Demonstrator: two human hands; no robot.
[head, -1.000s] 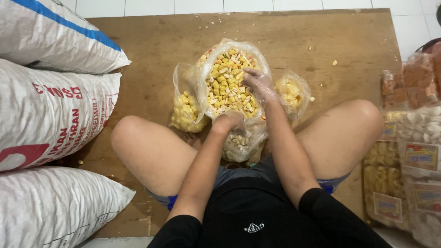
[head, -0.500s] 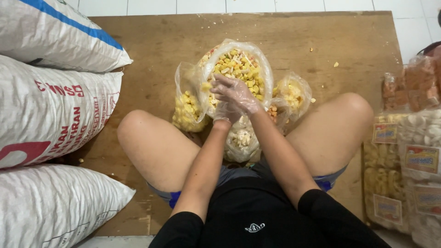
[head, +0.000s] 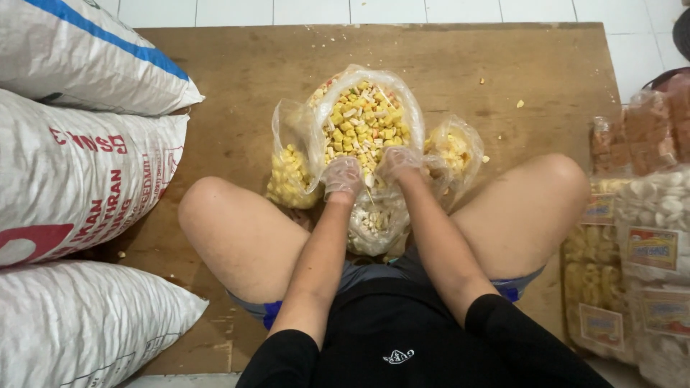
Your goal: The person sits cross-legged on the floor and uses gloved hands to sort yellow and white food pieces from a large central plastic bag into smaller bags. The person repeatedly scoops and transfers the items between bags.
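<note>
Three white woven sacks [head: 79,179], one striped blue, one printed red, are stacked at nine o'clock beside a wooden board [head: 503,79]. At centre stands an open clear bag of yellow snack pieces [head: 363,122], flanked by smaller bags at its eight [head: 291,176] and three o'clock [head: 453,151]. Labelled cracker packets [head: 640,266] crowd four o'clock. Both gloved hands, left [head: 343,177] and right [head: 397,162], grip closed on the centre bag's near rim, between bare knees.

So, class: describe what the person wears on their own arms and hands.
Both hands, left hand and right hand, wear thin, clear, crinkly plastic gloves ending at the wrists. The forearms are bare. Black sleeves cover the upper arms down to about the elbows.
</note>
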